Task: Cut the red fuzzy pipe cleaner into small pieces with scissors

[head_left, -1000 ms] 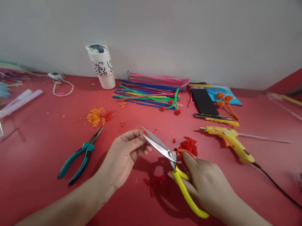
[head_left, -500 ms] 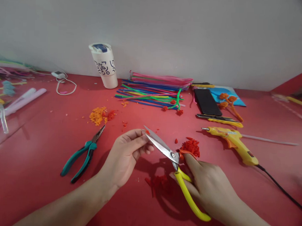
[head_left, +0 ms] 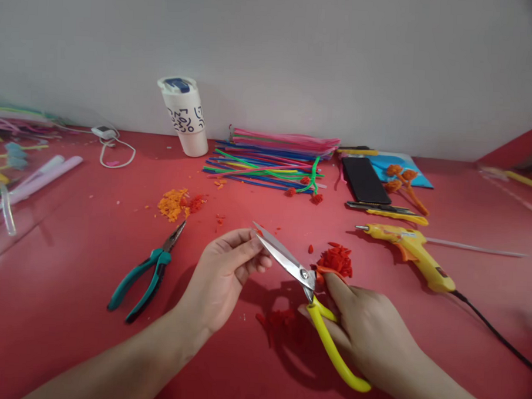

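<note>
A: How do the hands stand?

B: The left hand pinches a small red piece between thumb and forefinger, right by the tips of the scissors. Fingers and blades cover most of it, so I can't make out its shape.

A: And the right hand?

B: Closed round the scissors' handles. The blades point away and leftward, slightly parted — likely so the tips meet the piece with little reach.

A: Why only fingertips on the left?

B: Probably because it's so small; a fuller grip would hide it and bring skin nearer the edges.

A: More red about?

B: A red cluster just beyond the right hand, and a shaded red heap on the tabletop below the scissors — both handy, I'd judge.

A: Other tools?

B: Needle-nose pliers lie to the left, a yellow glue gun to the right, seemingly placed out of the hands' way.
</note>
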Tool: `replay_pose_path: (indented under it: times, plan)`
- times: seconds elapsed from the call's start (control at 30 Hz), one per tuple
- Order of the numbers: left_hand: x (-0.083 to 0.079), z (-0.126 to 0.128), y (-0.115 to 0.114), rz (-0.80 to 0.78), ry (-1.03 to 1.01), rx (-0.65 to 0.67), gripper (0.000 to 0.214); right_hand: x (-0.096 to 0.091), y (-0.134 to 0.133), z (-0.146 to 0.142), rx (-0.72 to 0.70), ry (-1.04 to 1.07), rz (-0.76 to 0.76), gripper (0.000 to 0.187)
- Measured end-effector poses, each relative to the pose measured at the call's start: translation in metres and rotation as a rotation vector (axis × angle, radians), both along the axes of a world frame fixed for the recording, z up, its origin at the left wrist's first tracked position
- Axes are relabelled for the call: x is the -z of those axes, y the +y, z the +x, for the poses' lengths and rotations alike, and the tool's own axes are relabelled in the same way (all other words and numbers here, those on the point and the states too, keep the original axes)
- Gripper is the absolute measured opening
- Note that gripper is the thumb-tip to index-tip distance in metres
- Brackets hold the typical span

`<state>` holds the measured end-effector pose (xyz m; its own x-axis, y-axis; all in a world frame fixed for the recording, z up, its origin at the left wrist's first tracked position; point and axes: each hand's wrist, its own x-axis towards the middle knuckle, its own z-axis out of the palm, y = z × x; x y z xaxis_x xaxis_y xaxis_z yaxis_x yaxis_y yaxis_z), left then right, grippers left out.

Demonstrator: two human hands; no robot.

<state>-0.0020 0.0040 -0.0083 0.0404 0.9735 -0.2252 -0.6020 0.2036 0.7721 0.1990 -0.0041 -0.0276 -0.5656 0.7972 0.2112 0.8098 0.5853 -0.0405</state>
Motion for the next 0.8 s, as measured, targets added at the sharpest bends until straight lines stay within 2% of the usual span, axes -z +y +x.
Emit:
replay_pose_path:
  times: [0.5,0.8]
  plan:
    - [-0.0025,0.0011,0.0000,-0.016,-0.022,-0.020,0.003,-0.0007,-0.0013,-0.0017,-0.009,0.039,-0.010,0.025]
    - [-0.0010,-0.0003,0.0006,0.004,0.035,-0.033,0.004,0.0000,-0.0019,-0.0015,0.044,0.002,-0.011,0.031]
